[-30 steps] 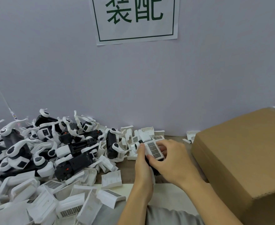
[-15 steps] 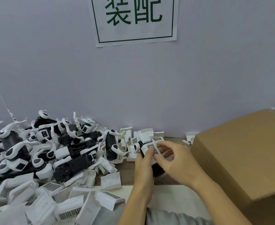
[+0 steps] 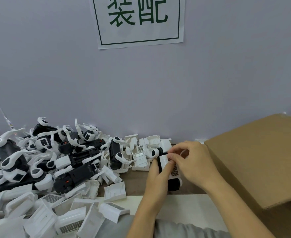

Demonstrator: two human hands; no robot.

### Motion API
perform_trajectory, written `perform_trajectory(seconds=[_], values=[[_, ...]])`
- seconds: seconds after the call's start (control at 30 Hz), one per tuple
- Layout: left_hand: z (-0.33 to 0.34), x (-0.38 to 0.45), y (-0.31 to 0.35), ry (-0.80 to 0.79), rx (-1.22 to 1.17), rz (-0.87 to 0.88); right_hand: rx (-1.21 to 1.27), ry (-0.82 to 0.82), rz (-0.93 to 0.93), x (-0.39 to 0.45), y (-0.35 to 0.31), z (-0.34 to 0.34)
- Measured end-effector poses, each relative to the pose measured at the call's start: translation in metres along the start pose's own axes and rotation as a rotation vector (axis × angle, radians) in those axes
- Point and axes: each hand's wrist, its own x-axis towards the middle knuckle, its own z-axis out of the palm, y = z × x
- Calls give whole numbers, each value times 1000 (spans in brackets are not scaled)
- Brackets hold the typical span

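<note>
Beside the cardboard box [image 3: 261, 160], left hand [image 3: 156, 181] grips unit [image 3: 174, 184], right fingers [image 3: 179, 148] pinch its cover [image 3: 164, 160].

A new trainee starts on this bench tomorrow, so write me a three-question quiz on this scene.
1. True or false: the left hand grips the black unit.
2. What does the right hand pinch? A. a screwdriver B. the white grilled cover C. a tape roll
3. What colour are the characters on the wall sign?
Key: 1 true; 2 B; 3 green.
</note>
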Motion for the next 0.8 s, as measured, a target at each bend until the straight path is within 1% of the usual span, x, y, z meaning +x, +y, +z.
perform_trajectory(seconds=[0.1, 0.17, 0.23, 0.3, 0.4, 0.43, 0.5, 0.57, 0.8], values=[[2, -1, -1, -13, 22, 8, -53, 5, -23, 2, 1, -5], [2, -1, -1, -5, 11, -12, -2, 31, -20, 2, 4, -6], [1, 1, -1, 34, -28, -56, 99, 66, 38, 1, 8, -5], [-2, 3, -2, 83, -81, -89, 268, 123, 146, 2, 11, -4], [-3, 6, -2, 135, -140, -114, 615, 215, 407, 4, 14, -3], [-4, 7, -2, 149, -160, -124, 687, 240, 486, 4, 16, -3], [-4, 8, -3, 171, -190, -142, 704, 266, 581, 4, 21, -1], [-4, 10, -4, 180, -215, -151, 644, 268, 569, 3, 23, 1], [-4, 11, -5, 141, -279, -151, 484, 157, 310, 2, 9, -1]])
